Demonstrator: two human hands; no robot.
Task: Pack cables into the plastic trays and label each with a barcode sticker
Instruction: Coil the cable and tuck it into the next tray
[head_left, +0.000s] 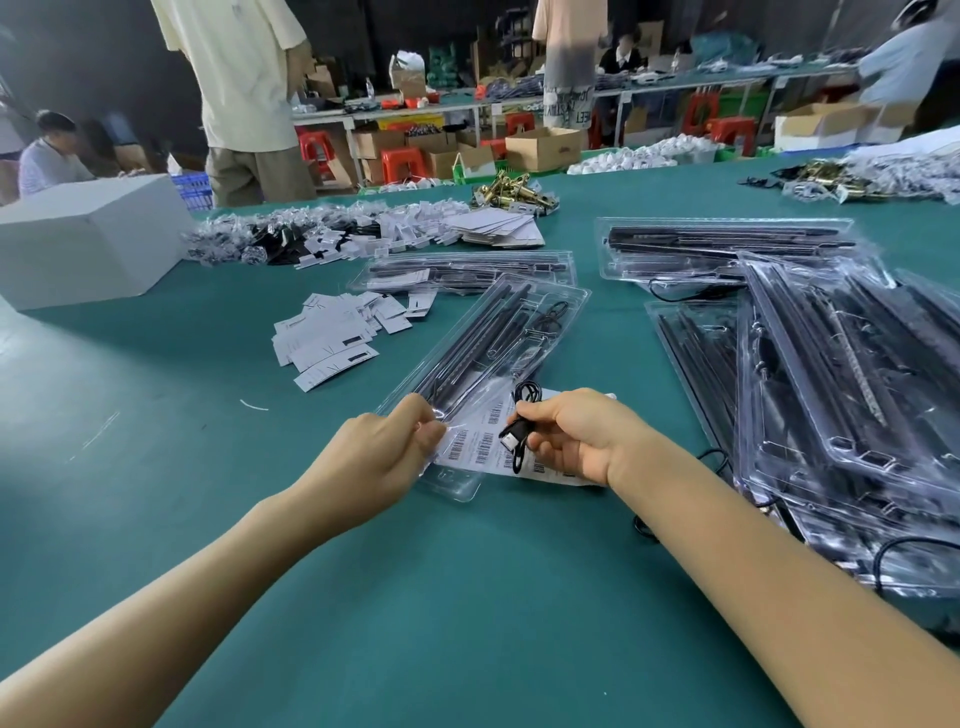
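Labelling step in hand, judging by the barcode sticker sheet (488, 447) across the near end of the clear plastic tray (483, 353). Left hand (384, 441) pinching the sheet's edge; right hand (566, 434) pinching a coiled black USB cable (519, 431) over the sheet. Next: likely peeling one sticker, hampered by the held cable. Right of the tray, stacked filled trays (831, 395); left of it, loose paper cards (337, 338).

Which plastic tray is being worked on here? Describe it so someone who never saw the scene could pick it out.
On the green table, look straight ahead of the person, between the scattered white cards and the heap of trays on the right. The tray lies alone, slanted, and is the only one whose near end is under both hands, with a barcode sheet across it.
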